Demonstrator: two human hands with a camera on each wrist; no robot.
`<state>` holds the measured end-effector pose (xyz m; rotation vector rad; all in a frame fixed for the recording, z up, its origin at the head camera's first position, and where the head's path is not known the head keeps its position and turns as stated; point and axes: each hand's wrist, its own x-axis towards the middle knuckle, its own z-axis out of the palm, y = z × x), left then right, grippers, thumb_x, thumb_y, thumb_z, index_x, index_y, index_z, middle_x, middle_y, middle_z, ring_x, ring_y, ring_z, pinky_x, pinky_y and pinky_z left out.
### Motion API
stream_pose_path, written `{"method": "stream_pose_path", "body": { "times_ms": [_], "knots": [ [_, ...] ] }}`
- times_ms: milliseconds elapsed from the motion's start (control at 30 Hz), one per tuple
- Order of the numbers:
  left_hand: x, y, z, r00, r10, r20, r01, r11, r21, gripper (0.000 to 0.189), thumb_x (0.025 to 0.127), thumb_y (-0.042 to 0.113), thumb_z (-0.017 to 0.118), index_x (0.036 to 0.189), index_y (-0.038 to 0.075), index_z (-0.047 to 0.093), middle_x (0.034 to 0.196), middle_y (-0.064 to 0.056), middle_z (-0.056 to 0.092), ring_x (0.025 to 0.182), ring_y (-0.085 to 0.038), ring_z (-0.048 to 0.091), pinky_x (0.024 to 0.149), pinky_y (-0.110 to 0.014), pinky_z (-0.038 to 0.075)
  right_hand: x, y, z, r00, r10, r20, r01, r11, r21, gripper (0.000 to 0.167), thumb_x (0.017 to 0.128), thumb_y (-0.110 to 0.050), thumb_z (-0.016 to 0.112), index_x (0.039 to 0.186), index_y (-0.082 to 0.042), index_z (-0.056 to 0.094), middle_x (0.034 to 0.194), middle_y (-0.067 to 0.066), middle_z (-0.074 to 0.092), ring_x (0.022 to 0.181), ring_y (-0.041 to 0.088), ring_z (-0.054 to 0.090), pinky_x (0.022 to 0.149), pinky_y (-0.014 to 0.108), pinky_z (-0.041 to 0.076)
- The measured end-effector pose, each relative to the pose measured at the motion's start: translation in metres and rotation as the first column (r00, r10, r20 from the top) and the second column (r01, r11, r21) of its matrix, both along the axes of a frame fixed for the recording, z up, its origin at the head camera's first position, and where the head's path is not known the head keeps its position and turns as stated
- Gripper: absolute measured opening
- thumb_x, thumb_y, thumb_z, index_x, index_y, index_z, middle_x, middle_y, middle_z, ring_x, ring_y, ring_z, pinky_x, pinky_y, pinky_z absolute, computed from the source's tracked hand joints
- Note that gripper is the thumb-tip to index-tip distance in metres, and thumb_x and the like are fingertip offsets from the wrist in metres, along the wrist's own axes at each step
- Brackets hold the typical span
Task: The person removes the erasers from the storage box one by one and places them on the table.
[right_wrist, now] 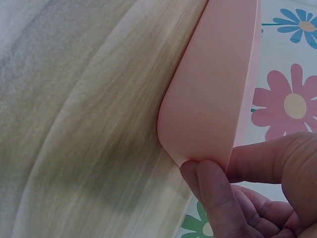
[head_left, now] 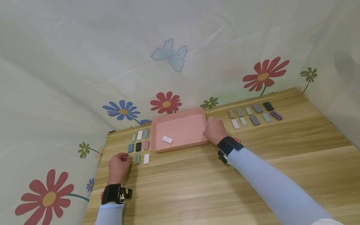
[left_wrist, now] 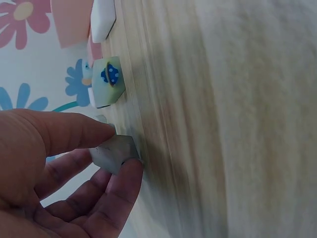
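Observation:
My left hand [head_left: 119, 167] is at the left end of the table, pinching a small grey eraser [left_wrist: 116, 152] between thumb and fingers, at the end of the nearest row of erasers. Beside it stands a greenish eraser [left_wrist: 109, 82] with a blue planet print, then a white eraser [head_left: 147, 158]. A shallow pink tray [head_left: 182, 126] lies against the back wall with one white eraser [head_left: 167, 139] inside. At the tray's right side, my right hand [head_left: 215, 129] grips its wall [right_wrist: 208, 99] near a corner, thumb on the inner side and fingers outside.
Left of the tray, several erasers [head_left: 138, 147] in blue, black, pink, white and green lie in short rows. On the right, two rows of erasers [head_left: 255, 120] include a black one [head_left: 268, 106] and a purple one [head_left: 276, 115]. A flower-printed curtain [head_left: 168, 78] borders the wooden table [head_left: 180, 184].

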<state>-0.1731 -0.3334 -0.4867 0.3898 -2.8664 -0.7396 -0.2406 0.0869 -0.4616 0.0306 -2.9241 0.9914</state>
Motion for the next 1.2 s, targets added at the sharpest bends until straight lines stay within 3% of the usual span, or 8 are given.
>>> {"method": "stream_pose_path", "body": {
  "times_ms": [367,633,733,967,1100,1200],
  "knots": [
    [-0.009,0.004,0.000,0.999,-0.014,0.037,0.015,0.999,-0.030,0.026,0.083,0.021,0.064,0.104,0.007,0.070,0.091,-0.013,0.070,0.080,-0.024,0.064,0.062,-0.030,0.046,-0.001,0.001,0.001,1.000,-0.003,-0.007,0.003,1.000,0.004,0.007,0.071,-0.001,0.064,0.077,0.000,0.060,0.073,0.012,0.060,0.065,0.024,0.056,0.049,0.027,0.040],
    [-0.009,0.007,0.000,0.997,-0.012,0.082,0.016,0.999,-0.045,0.029,0.081,0.021,0.063,0.106,0.007,0.069,0.097,-0.014,0.070,0.082,-0.024,0.063,0.064,-0.031,0.046,0.000,0.000,-0.001,1.000,-0.002,0.012,0.002,1.000,0.016,0.008,0.071,-0.002,0.064,0.077,0.000,0.061,0.074,0.012,0.061,0.066,0.025,0.056,0.050,0.028,0.041],
    [-0.006,0.007,0.004,0.996,-0.012,0.090,0.018,0.998,-0.065,0.033,0.082,0.023,0.062,0.109,0.006,0.068,0.097,-0.015,0.070,0.081,-0.024,0.063,0.059,-0.030,0.045,0.000,-0.001,-0.002,1.000,-0.004,0.014,0.004,1.000,0.012,0.008,0.070,-0.002,0.065,0.077,0.000,0.061,0.074,0.011,0.061,0.066,0.025,0.057,0.050,0.028,0.041],
    [-0.003,0.022,0.033,1.000,-0.021,-0.002,0.020,0.996,-0.090,0.037,0.085,0.026,0.059,0.116,0.006,0.064,0.105,-0.018,0.066,0.081,-0.030,0.063,0.060,-0.034,0.046,-0.001,-0.001,-0.002,1.000,-0.008,0.026,0.008,1.000,0.004,0.007,0.070,-0.002,0.065,0.075,-0.002,0.060,0.072,0.010,0.061,0.065,0.025,0.057,0.049,0.027,0.041],
    [-0.013,0.044,0.052,0.994,-0.096,-0.049,0.094,0.995,-0.038,0.045,0.088,0.030,0.060,0.128,0.010,0.056,0.118,-0.017,0.061,0.075,-0.034,0.059,0.059,-0.036,0.044,-0.001,0.000,-0.001,1.000,-0.007,0.014,0.007,1.000,0.007,0.008,0.071,-0.003,0.066,0.077,-0.001,0.060,0.073,0.011,0.061,0.065,0.025,0.057,0.049,0.027,0.041],
    [-0.022,0.060,0.060,0.980,-0.180,-0.080,0.181,0.984,-0.004,0.058,0.084,0.031,0.067,0.136,0.013,0.048,0.129,-0.016,0.054,0.094,-0.036,0.058,0.072,-0.043,0.047,-0.001,0.001,0.000,1.000,-0.005,0.002,0.005,1.000,0.012,0.008,0.071,-0.003,0.066,0.076,-0.001,0.060,0.072,0.011,0.061,0.065,0.025,0.057,0.049,0.027,0.041]
  ]
}}
